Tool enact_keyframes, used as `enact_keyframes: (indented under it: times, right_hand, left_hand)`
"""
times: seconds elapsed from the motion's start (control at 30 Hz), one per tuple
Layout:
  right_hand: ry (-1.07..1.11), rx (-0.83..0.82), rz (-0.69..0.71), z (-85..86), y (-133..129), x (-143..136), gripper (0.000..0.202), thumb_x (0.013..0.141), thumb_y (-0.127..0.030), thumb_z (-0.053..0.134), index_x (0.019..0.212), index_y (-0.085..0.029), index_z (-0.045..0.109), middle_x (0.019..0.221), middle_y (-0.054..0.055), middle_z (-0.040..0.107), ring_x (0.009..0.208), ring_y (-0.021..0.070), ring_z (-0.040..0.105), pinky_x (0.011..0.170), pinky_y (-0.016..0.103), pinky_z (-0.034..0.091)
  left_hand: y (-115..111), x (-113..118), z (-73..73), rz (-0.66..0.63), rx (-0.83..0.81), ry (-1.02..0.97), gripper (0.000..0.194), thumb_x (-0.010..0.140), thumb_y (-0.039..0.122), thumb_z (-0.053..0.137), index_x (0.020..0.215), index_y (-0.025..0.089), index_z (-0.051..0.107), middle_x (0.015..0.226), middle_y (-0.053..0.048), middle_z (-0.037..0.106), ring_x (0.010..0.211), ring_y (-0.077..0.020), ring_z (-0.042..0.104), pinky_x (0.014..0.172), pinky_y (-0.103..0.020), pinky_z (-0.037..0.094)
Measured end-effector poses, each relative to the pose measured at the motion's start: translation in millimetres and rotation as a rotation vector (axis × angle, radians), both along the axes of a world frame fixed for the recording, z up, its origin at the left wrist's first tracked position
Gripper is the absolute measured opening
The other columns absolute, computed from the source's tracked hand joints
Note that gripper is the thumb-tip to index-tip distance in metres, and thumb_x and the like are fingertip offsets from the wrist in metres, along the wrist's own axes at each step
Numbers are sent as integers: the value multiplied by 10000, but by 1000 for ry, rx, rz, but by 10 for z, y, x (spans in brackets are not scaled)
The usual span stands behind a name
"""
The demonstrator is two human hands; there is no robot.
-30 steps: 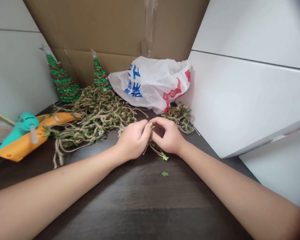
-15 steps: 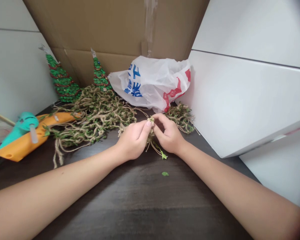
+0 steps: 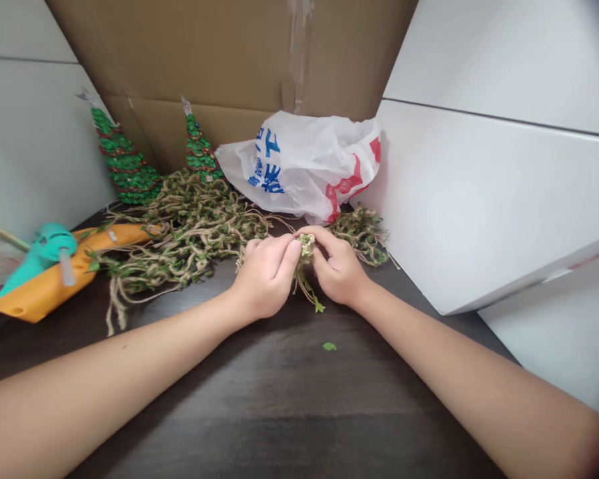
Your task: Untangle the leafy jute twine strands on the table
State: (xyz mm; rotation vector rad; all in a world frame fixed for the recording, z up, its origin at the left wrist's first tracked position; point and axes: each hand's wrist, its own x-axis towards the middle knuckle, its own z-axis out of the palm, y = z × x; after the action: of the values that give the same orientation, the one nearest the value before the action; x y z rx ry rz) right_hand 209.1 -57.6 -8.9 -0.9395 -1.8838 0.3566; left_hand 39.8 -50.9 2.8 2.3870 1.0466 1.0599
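Between my two hands is a knotted bunch of twine with green leaves [image 3: 306, 246], its loose ends and a pale leaf hanging below. My left hand [image 3: 268, 274] pinches it from the left, thumb on top. From the right, my right hand [image 3: 337, 266] curls its fingers around it; some fingertips are hidden behind the bunch. Just behind my left hand lies a large tangled heap of leafy twine [image 3: 194, 233]. A smaller heap of leafy twine [image 3: 363, 233] is beyond my right hand. One loose green leaf [image 3: 329, 346] lies on the dark table [image 3: 289, 406] in front.
A white plastic bag [image 3: 309, 166] with blue and red print lies behind my hands. Two small tinsel Christmas trees [image 3: 127, 159] stand back left. A teal glue gun [image 3: 50, 246] rests over an orange holder [image 3: 54, 286] at left. Cardboard [image 3: 204, 53] and white panels [image 3: 479, 193] enclose the table.
The twine bunch has turned slightly between my fingers, and its hanging leaf has swung a little to the left. The arms stay nearly in place.
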Motion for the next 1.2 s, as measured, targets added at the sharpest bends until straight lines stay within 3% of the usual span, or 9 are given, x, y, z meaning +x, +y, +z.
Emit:
enact_keyframes:
  times: [0.13, 0.23, 0.57, 0.77, 1.2]
  right_hand:
    - [16, -16, -2, 13, -1, 1, 211, 980, -220, 461, 1085, -212, 644, 1010, 40, 705, 893, 172, 647, 820, 310, 513]
    - [32, -44, -5, 14, -3, 0, 214, 985, -211, 449, 1081, -207, 640, 925, 28, 685, 819, 159, 631, 781, 299, 500]
    - [37, -86, 2, 2, -4, 8, 224, 1004, -298, 445, 994, -191, 641, 814, 7, 642, 725, 141, 576, 703, 267, 453]
    - [33, -85, -5, 5, -1, 9, 272, 1010, -388, 445, 946, -197, 629, 794, 9, 607, 722, 146, 552, 693, 268, 450]
    - [78, -175, -6, 9, -26, -22, 493, 1010, -512, 420, 626, -204, 438, 580, -19, 508, 561, 112, 483, 570, 270, 376]
  left_hand:
    - [-11, 15, -11, 126, 75, 53, 196, 1002, 320, 409, 981, 195, 558, 940, -38, 633, 932, -218, 567, 852, -398, 346]
    - [0, 19, -31, 150, 108, 37, 125, 935, 246, 482, 1036, 199, 539, 1036, -55, 620, 1007, -231, 547, 882, -405, 366]
    - [47, 16, -44, 11, 138, -56, 140, 866, 137, 506, 998, 186, 501, 1001, -57, 576, 978, -204, 526, 899, -367, 425]
    - [43, 13, -51, -56, 62, -115, 135, 898, 153, 511, 1026, 192, 497, 1007, -59, 581, 957, -188, 546, 856, -344, 455]
    - [31, 25, -89, -115, -35, -96, 162, 932, 207, 513, 1089, 190, 483, 951, -40, 567, 850, -164, 548, 786, -324, 478]
